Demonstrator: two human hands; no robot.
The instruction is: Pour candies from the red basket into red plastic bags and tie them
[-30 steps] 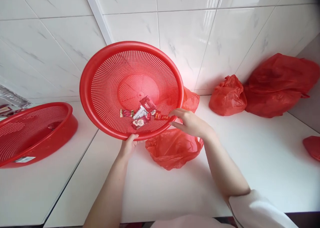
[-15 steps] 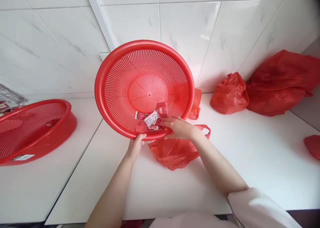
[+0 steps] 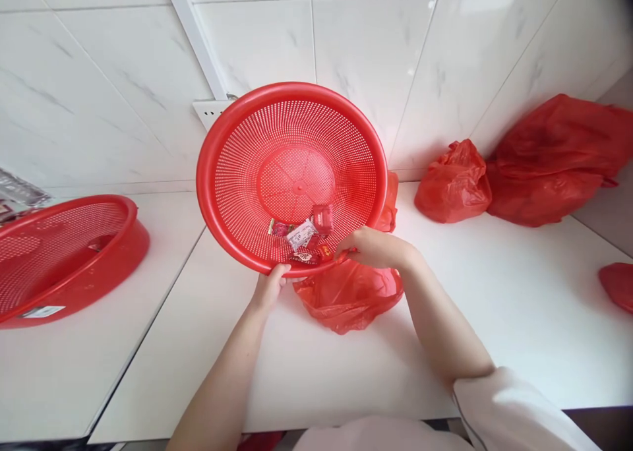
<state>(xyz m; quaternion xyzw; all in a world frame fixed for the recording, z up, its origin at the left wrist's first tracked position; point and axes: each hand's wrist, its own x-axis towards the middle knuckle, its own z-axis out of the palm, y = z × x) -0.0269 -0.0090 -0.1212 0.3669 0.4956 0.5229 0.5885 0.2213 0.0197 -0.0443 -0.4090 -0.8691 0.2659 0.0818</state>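
Observation:
A round red mesh basket is held tilted, its opening facing me. My left hand is closed on its lower rim, thumb over the edge. Several small wrapped packets lie at the basket's lower side, among them a white packet and a red packet. At the lower right rim is my right hand, its fingers bent and pressed together; what they hold, if anything, is too small to name. Beneath the basket and right hand, an open red plastic bag rests on the white table.
Another red basket stands at the left, with a few packets inside. Against the tiled wall sit a tied red bag and a larger red bag. A wall socket shows behind the held basket.
My right hand has moved right from the packets to the rim, and its fingers have drawn together. The basket has shifted slightly right, uncovering the socket.

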